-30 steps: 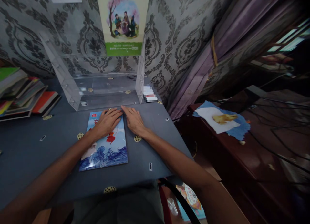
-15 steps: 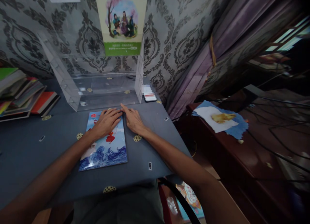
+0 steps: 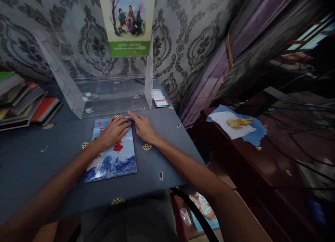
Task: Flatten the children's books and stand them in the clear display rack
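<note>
My left hand (image 3: pixel 113 131), right hand (image 3: pixel 142 127): open | book (image 3: pixel 112 165): likely light, bendy, slick | I'd pinch near edge

Place: a room that looks like part of a home, with a corner for reading
Wall: patterned wallpaper (image 3: pixel 174 46) in grey with dark damask motifs
Window side: purple curtain (image 3: pixel 206 85) gathered by a gold-toned tie (image 3: pixel 229 52), bright panes (image 3: pixel 311 36) farther right
Desk: grey covering (image 3: pixel 62 144), stacked books (image 3: pixel 19 102) at the left, an illustrated book (image 3: pixel 117 163) lying flat
Right side: glossy dark-red furniture (image 3: pixel 230 148) with loose black cables (image 3: pixel 285 153) across it
</note>
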The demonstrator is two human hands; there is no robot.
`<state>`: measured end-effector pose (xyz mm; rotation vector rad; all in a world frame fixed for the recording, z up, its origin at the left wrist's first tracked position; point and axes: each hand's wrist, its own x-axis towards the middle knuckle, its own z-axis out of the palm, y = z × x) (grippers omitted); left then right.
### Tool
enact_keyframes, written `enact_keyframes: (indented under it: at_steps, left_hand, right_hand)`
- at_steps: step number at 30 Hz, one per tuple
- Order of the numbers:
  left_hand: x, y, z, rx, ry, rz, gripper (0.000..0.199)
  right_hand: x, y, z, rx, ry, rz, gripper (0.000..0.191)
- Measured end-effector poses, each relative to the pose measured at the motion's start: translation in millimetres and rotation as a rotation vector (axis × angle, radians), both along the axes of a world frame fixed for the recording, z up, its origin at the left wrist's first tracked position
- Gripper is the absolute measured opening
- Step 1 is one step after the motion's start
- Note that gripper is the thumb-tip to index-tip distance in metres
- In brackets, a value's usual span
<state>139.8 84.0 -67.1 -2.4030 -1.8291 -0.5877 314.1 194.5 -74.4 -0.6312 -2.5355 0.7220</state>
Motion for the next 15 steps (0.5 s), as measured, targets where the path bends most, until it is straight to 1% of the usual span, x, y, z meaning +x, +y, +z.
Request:
enact_keyframes:
  at_steps: [4, 8, 12, 15]
  left_hand:
    - [4, -8, 1.7, -0.014, -0.022, -0.033, 0.042]
    - [7, -12, 3.5, -0.018, -0.001, -0.038, 0.045]
    - [8, -13, 5.7, -0.01, 0.004, -0.041, 0.048]
    - [11, -17, 7.6, -0.013, -0.017, -0.055, 0.045]
  right_hand:
    - [2, 1, -3.3, 0.011, 0.082, 0.009, 0.073]
    - [1, 2, -6.2, 0.025, 0.087, 0.002, 0.074]
    - [2, 1, -4.5, 0.038, 0.087, -0.012, 0.072]
    - [3, -2, -1.1, 0.049, 0.08, -0.02, 0.067]
